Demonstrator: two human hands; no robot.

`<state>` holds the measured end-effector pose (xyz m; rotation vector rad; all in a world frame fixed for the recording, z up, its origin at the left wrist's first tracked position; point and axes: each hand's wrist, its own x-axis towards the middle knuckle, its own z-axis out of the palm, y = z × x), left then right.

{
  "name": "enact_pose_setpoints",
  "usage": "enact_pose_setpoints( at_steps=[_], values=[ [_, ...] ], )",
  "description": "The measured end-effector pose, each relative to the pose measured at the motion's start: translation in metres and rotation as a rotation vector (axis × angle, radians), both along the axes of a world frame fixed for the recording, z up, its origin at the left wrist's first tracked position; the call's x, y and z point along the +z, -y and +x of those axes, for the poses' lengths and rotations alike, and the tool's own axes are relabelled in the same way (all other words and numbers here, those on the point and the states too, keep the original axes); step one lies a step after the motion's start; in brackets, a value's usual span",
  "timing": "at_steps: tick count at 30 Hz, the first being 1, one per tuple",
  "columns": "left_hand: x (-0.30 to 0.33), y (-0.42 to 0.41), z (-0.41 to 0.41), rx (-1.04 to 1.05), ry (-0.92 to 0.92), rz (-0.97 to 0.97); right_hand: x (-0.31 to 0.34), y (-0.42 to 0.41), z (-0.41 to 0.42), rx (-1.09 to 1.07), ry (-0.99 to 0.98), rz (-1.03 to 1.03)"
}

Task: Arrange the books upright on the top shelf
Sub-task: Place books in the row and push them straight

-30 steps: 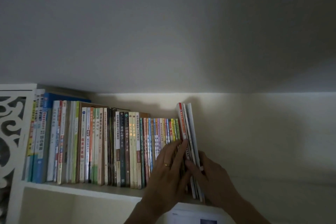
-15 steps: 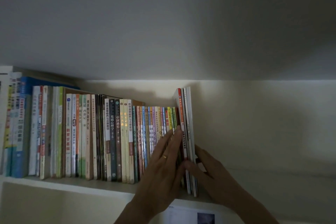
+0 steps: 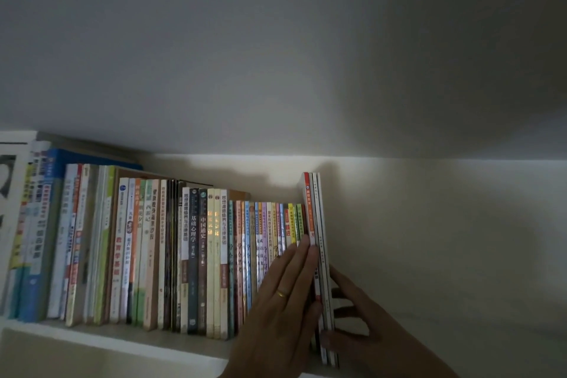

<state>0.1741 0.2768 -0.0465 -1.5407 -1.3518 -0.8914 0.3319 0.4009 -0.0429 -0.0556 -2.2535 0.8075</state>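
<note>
Setting: top shelf (image 3: pixel 101 339) of a white bookcase, dim light, ceiling close above.
Row of books (image 3: pixel 196 255): stands upright, spines out, running away to the left of the hands; packed close, so each book props its neighbour.
Tall thin books (image 3: pixel 319 224): three slim volumes, red-spined one innermost, at the right end of the row, between the two hands; near upright, top edges well above the short paperbacks (image 3: pixel 276 230) beside them.
Left hand (image 3: pixel 283 301): fingers straight and flat, laid against the spines of the short paperbacks, fingertips reaching the red spine; gold ring (image 3: pixel 281 292) on one finger. Judged to be holding the row back so it does not spring out or lean.
Right hand (image 3: pixel 359 325): on the open side of the tall thin books, fingers spread and pressed along the outer cover, thumb low by the bottom edge; not wrapped round anything. Judged to be pushing the trio leftward against the row.
Why held so: nothing stands to the right of the hands, so the last books have no support there and would tip.
Step in hand: closing up and squaring the end of the row.
Progress: late, judged; every visible book stands.
Risk: the slim end books may slide or lean rightward once released.
</note>
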Motion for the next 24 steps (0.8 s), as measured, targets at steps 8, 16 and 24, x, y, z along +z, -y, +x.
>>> enact_pose_setpoints(
  at_steps=[8,16,24],
  values=[
    [0.003,0.017,0.016,-0.135,0.185,-0.058,0.005,0.017,0.002,-0.157,-0.018,-0.008],
    [-0.003,0.017,0.014,-0.086,0.112,-0.084,0.0,0.028,0.003,-0.303,-0.144,0.14],
    [-0.007,0.013,0.012,-0.045,0.046,-0.058,-0.007,0.037,-0.003,-0.41,-0.175,0.328]
  ],
)
